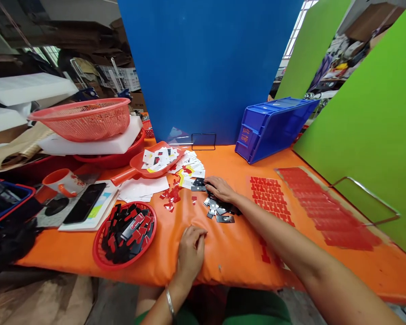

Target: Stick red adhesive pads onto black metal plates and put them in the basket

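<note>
Resting on the far part of a loose pile of black pieces (218, 210) in the head view, the right hand (219, 188) lies palm down with its fingers bent; the fingertips meet small black pieces beside the white cards (193, 160), but the hand covers what is under it, so I cannot tell whether it pinches one; the pile lies near the middle of the orange worktop (226, 158). The left hand (191, 253) rests nearer the front edge, half curled, its thumb close to the forefinger; no piece shows in it, though the palm is hidden; a silvery bracelet (169, 300) circles that wrist.

Left of the pile lie red scraps (171, 196); behind them a red dustpan (137, 163) bears more cards, with white sheets (144, 187) in front of it; a round red basket (122, 266) near the front edge holds mixed black and red pieces; just beside it, a black phone (85, 203) lies on a booklet (113, 198), near a patterned mug (64, 180). Right of the pile, red T-shaped pieces (269, 198) lie in rows, with glossy red strips (328, 207) beyond; a blue crate (274, 128) stands farther back, before a blue panel (203, 67).
</note>
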Demonstrator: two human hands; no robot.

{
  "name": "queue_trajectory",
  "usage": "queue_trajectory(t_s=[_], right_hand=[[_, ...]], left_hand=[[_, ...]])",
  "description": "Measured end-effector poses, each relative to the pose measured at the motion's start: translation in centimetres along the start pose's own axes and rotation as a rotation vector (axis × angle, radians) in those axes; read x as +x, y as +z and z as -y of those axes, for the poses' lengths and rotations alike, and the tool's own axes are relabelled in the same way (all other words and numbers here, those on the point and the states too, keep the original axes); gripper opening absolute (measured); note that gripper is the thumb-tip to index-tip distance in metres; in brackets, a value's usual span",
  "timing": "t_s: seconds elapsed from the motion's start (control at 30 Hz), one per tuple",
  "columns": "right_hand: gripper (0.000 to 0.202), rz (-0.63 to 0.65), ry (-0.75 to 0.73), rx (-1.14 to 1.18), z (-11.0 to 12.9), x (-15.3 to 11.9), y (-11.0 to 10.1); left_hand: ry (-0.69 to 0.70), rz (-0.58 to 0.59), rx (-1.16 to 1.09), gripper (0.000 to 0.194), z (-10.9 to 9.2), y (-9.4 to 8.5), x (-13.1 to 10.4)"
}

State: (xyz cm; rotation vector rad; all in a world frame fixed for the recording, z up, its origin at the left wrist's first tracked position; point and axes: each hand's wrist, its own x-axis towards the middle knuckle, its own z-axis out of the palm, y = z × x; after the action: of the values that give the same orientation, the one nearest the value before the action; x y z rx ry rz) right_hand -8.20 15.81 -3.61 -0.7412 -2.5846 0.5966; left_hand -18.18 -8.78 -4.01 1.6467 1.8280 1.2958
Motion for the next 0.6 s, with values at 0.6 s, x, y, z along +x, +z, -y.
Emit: queue_trajectory(t_s=[0.6], right_hand=[[0.014,-0.206,0.357,0.06,6.1,-12.8,-2.2]], left_hand=[[0.092,-0.06,-0.008,0.024,0.4,0.1,0.0]])
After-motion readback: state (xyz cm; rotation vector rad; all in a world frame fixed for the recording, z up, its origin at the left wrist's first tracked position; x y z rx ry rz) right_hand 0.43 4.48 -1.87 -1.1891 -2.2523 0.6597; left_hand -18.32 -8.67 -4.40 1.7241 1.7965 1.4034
